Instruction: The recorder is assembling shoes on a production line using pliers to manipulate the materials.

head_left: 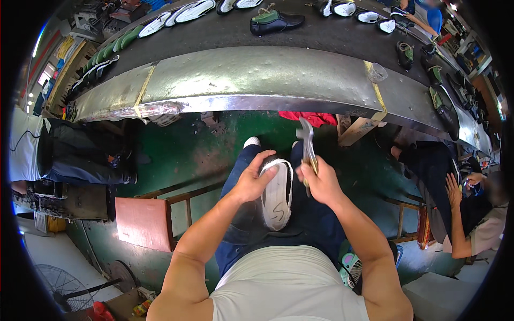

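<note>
A shoe (pixel 276 200) lies bottom up across my lap, its pale insole showing with a dark pen mark near one end and black upper along its rim. My left hand (pixel 254 179) is closed round the far end of this shoe, thumb pressing on the insole. In my right hand (pixel 321 182) is a hammer (pixel 307 134), gripped by its handle. Its metal head points up and away, slightly smeared, above and right of the shoe and apart from it.
Ahead runs a metal-edged conveyor bench (pixel 230 72) carrying several shoes, one black and green (pixel 276 22). A pink-topped stool (pixel 143 223) stands at left, a fan (pixel 61 289) behind it. Another person (pixel 476 224) sits at right; someone's dark-trousered legs (pixel 85 155) are at left.
</note>
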Demonstrator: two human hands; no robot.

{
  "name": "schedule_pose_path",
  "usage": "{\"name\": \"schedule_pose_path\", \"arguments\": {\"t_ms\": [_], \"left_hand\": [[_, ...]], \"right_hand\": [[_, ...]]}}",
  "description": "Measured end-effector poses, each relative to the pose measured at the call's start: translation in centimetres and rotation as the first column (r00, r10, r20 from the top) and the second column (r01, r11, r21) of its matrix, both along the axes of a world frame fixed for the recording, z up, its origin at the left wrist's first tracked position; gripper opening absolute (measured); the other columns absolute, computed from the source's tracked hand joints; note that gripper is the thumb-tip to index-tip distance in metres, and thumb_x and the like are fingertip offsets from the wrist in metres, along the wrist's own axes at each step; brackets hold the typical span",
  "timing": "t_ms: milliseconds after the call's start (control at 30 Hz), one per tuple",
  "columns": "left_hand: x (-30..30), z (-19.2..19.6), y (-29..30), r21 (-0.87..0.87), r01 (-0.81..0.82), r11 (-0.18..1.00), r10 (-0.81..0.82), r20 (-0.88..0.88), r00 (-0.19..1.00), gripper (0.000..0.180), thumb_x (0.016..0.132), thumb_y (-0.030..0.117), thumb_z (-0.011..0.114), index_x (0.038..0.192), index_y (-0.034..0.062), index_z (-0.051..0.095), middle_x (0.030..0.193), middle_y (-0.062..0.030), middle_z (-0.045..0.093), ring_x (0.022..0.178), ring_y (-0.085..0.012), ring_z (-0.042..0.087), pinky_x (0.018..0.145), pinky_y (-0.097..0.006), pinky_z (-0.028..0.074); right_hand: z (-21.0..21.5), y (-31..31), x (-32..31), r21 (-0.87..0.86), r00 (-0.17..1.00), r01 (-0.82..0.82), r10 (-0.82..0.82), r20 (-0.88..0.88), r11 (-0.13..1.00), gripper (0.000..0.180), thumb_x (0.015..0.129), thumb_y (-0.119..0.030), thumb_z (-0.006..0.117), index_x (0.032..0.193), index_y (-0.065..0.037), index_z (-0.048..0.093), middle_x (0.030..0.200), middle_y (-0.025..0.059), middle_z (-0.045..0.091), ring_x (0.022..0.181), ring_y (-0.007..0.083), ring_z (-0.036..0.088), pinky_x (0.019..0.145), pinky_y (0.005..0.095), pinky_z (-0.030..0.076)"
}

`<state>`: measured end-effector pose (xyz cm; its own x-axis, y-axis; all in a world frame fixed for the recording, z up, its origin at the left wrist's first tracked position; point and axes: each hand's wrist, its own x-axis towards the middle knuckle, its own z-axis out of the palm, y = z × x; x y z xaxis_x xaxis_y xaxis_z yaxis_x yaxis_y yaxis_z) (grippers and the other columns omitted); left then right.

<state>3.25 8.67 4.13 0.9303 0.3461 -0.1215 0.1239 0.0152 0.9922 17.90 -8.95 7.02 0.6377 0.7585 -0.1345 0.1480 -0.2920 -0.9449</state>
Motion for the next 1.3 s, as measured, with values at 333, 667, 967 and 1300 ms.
{"name": "schedule_pose_path", "arguments": {"t_ms": [333, 667, 967, 1300], "left_hand": [[-0.7, 0.1, 1.4, -0.010, 0.023, 1.000, -0.023, 0.012, 1.000, 0.045, 0.103, 0.019, 0.057, 0.145, 0.0093, 0.042, 0.126, -0.0064, 0.058, 0.116, -0.0143, 0.053, 0.102, -0.029, 0.043], [-0.9, -1.9, 1.3, -0.084, -0.014, 0.996, 0.024, 0.114, 0.993, 0.043, 0.099, 0.010, 0.061, 0.140, 0.0090, 0.049, 0.120, -0.0041, 0.062, 0.111, -0.0115, 0.056, 0.099, -0.027, 0.044], [-1.4, -0.9, 0.4, -0.126, -0.123, 0.984, 0.131, 0.054, 0.990, 0.042, 0.097, 0.007, 0.064, 0.137, 0.0073, 0.052, 0.116, -0.0020, 0.062, 0.105, -0.0097, 0.057, 0.096, -0.026, 0.046], [-0.7, -1.0, 0.7, -0.085, -0.129, 0.988, 0.133, 0.050, 0.990, 0.045, 0.095, 0.005, 0.065, 0.138, 0.0059, 0.052, 0.115, -0.0047, 0.064, 0.104, -0.0112, 0.059, 0.094, -0.027, 0.048]], "right_hand": [[0.7, -4.1, -3.2, -0.150, 0.896, -0.400, 0.352, -0.271, 0.904, 0.027, 0.100, -0.015, 0.056, 0.121, 0.001, 0.057, 0.098, 0.0073, 0.068, 0.089, 0.0136, 0.065, 0.081, 0.0290, 0.051], [-3.5, -3.4, -3.5, -0.140, 0.938, -0.312, 0.328, 0.112, 0.940, 0.025, 0.097, -0.017, 0.059, 0.114, 0.002, 0.058, 0.087, 0.0166, 0.067, 0.074, 0.0296, 0.067, 0.070, 0.0388, 0.054], [1.4, -4.2, -4.9, -0.441, 0.873, -0.175, 0.345, 0.344, 0.881, 0.023, 0.095, -0.015, 0.061, 0.109, 0.003, 0.059, 0.098, 0.0251, 0.067, 0.089, 0.0450, 0.064, 0.078, 0.0433, 0.053], [1.4, -2.1, -4.0, -0.092, 0.943, -0.188, 0.206, 0.261, 0.978, 0.027, 0.099, -0.024, 0.058, 0.109, 0.001, 0.060, 0.081, 0.0183, 0.066, 0.076, 0.0329, 0.067, 0.069, 0.0420, 0.051]]}}
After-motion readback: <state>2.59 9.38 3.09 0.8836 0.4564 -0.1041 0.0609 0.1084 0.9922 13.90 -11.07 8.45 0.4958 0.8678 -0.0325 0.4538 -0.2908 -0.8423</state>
